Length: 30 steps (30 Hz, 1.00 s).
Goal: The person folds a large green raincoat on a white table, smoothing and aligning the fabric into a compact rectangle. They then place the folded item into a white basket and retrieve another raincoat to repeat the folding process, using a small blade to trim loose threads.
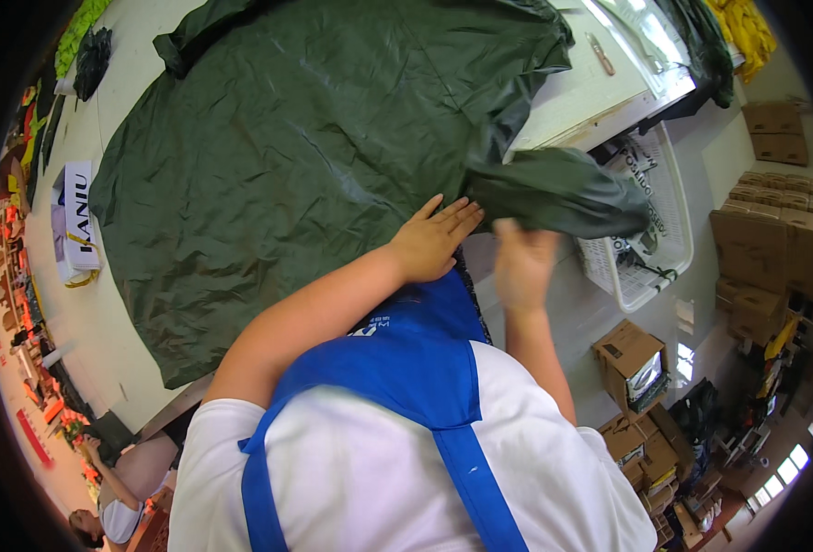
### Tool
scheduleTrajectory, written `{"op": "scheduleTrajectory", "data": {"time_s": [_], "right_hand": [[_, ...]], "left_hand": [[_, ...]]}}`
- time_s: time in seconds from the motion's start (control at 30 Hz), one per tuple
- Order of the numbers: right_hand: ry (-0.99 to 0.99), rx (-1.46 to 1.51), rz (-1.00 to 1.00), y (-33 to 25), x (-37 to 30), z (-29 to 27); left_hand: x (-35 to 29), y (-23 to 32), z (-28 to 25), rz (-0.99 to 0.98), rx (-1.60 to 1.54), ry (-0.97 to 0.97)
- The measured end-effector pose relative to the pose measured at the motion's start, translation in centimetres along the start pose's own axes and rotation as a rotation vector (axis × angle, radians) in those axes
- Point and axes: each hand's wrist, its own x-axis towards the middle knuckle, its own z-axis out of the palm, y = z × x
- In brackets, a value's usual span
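A large dark green sheet of shiny, waterproof-looking fabric [287, 175] lies creased across the white table. My left hand [434, 241] rests flat on its near right part, fingers stretched out. One sleeve-like length of the same fabric [563, 193] juts out to the right, past the table edge and over a white basket. Just below that length is my right hand [524, 262], smeared by motion. Its fingers look curled close to the fabric's lower edge, but whether they grip it I cannot make out.
To the right stands the white plastic basket [681, 216] with printed bags inside. A small cutter-like tool [600, 53] lies on the white table [121, 304]. At the left is a white box [77, 221]. Cardboard boxes [629, 359] stand on the floor; another person [131, 478] sits at lower left.
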Motion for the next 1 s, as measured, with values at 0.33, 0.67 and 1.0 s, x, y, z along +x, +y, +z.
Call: {"op": "scheduleTrajectory", "data": {"time_s": [0.33, 0.67, 1.0], "right_hand": [[-1.221, -1.025, -0.073, 0.9, 5.9, 0.7], [-0.724, -1.832, -0.729, -2.3, 28.5, -6.7], [-0.410, -2.110, -0.382, 0.7, 32.7, -4.2]], "left_hand": [[-9.3, 0.9, -0.1, -0.013, -0.475, 0.191], [-29.5, -10.9, -5.5, -1.469, -0.189, 1.142], [-41.1, -8.3, -1.9, -1.202, -0.963, 1.265]]}}
